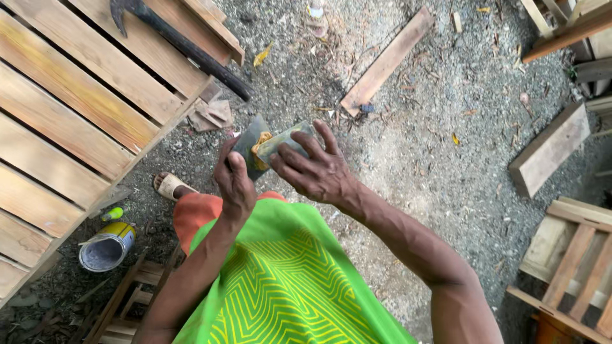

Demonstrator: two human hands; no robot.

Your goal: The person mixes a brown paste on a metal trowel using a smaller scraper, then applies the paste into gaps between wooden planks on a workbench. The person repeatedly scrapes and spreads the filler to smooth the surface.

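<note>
Open gravel ahead; wooden pallet left, loose plank right.

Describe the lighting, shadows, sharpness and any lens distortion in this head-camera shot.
Head view: soft, even daylight with no glare and no hard shadows on the gravel ground; only the right edge looks dimmer. The left hand and right hand, gripping a dark flat tool, look sharp. Wide-angle stretch shows toward the edges, at the wooden pallet and paint can.

Rough unpainted wood pallet, coarse grey gravel ground, dull metal tin, matt green cloth.
</note>
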